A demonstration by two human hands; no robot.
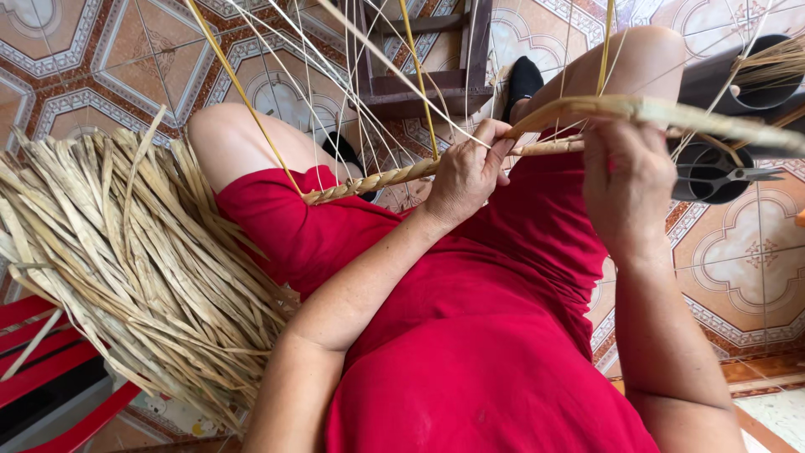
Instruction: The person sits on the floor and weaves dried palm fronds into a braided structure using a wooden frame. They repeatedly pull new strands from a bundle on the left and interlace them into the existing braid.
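Holding a braided straw rope (394,178), the left hand (466,176) is closed around it near its middle, over the lap in the red dress (470,335). The right hand (625,189) is clenched around a thicker bundle of straw strips (671,113), which runs from the hand toward the right edge of the view. The rope goes from the left thigh across to the hands, and many thin loose strands (335,75) rise from it toward the top edge; I cannot count them. One big heap of flat dry straw (126,252) lies at the left side, touching the left thigh and filling that side. One pair of scissors (721,176) lies at the right, near the right hand, beside a dark round container (763,80) that holds more straw. One wooden stool (436,59) stands beyond the knees on the tiled floor (755,260), which is open at the right. Part of one red chair (50,352) shows at the lower left corner.
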